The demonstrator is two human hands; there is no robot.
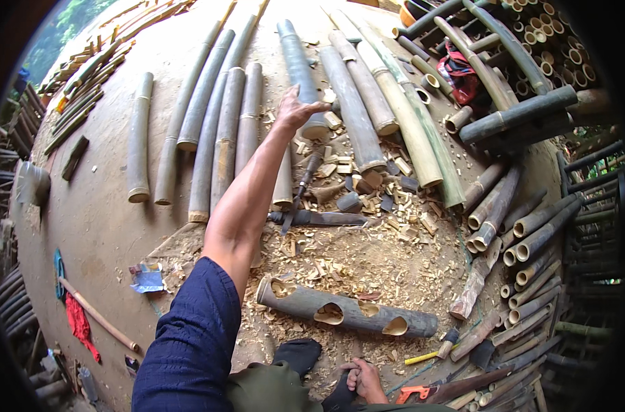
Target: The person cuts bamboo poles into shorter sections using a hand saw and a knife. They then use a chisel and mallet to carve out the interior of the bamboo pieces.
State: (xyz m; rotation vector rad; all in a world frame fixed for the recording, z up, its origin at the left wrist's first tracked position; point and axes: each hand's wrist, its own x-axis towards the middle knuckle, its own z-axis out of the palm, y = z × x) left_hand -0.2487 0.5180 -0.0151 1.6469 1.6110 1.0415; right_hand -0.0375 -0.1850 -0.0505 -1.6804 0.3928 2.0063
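Observation:
My left hand (298, 111) is stretched far forward with its fingers apart, over the lower part of a thick grey-green bamboo pole (296, 55). Whether it touches the pole I cannot tell. My right hand (366, 380) rests low beside my dark-covered foot, its fingers curled; what they hold, if anything, is hidden. Between the hands lies a bamboo length (357, 316) with several holes cut in its side. Beyond it, a large dark-handled knife (319, 218) lies crosswise among pale wood chips (395, 240), and a slim long-handled tool (303, 184) lies across it.
More bamboo poles (233, 130) lie lengthwise on both sides of my left arm. Cut bamboo pieces (532, 233) are stacked at right, below a bamboo bench (518, 117). An orange-handled saw (414, 393) lies near right. A red cloth (83, 327) and a blue packet (147, 278) lie left.

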